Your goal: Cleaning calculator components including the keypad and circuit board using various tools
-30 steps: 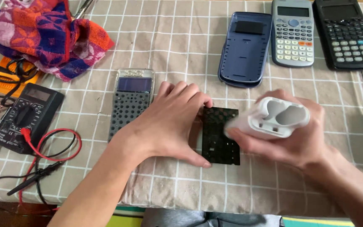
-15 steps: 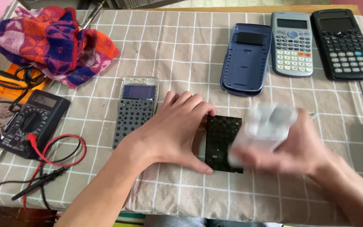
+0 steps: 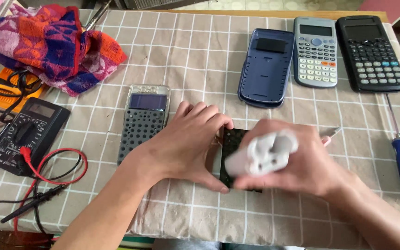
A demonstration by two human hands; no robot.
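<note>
Black keypad board under perhaps-white pad

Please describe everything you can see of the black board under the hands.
The black board is a flat, dark rectangle covered in rows of small dots. It lies flat on the checked cloth, near the front edge. The left hand presses on its left side; the right hand, holding a blurred white object, hides its right part.

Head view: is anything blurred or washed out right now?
Head view: the white object in the right hand is motion-smeared; the left hand, black board and calculators stay sharp; even daylight, soft shadows, no strong glare.
</note>
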